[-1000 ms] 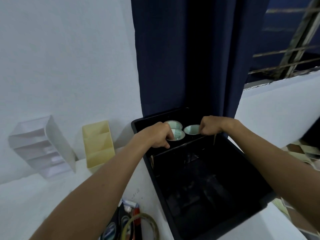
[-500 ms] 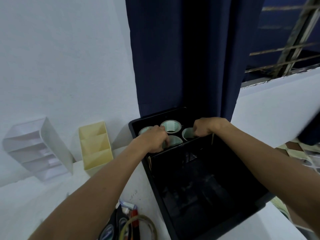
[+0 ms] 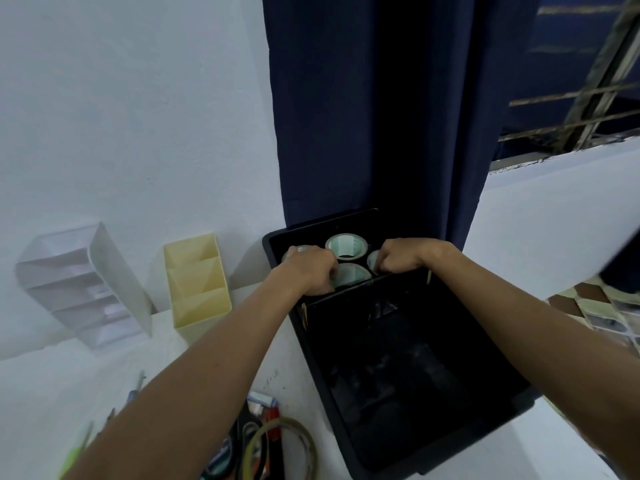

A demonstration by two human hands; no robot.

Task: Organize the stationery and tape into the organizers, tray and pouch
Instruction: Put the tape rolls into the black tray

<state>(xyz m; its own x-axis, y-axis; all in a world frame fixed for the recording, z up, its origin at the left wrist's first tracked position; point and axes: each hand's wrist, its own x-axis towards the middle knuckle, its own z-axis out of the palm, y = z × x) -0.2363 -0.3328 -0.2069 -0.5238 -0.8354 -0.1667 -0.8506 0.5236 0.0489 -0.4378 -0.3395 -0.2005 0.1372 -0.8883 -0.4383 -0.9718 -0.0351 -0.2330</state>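
A black tray (image 3: 512, 407) lies on the white table against the curtain, split by a divider (image 3: 360, 294). Its far compartment holds several tape rolls with pale green cores, standing on end. One roll (image 3: 346, 247) stands free at the back. My left hand (image 3: 308, 271) reaches over the divider, its fingers curled down on the near roll (image 3: 351, 274), and it partly hides another roll (image 3: 290, 252) at the left. My right hand (image 3: 405, 256) grips the right roll (image 3: 373, 260) by its edge. The tray's large near compartment looks dark and bare.
A white tiered organizer (image 3: 86, 289) and a yellow organizer (image 3: 197, 285) stand against the wall at left. Near the bottom edge lie a loose clear tape ring (image 3: 280, 448), dark tape rolls (image 3: 221, 455) and pens (image 3: 135, 386). A navy curtain (image 3: 346, 116) hangs behind the tray.
Two rolls showed between my hands a second ago; several now stand spread in the far compartment. My left hand has drawn back toward the divider, and my right hand stays at the right roll.
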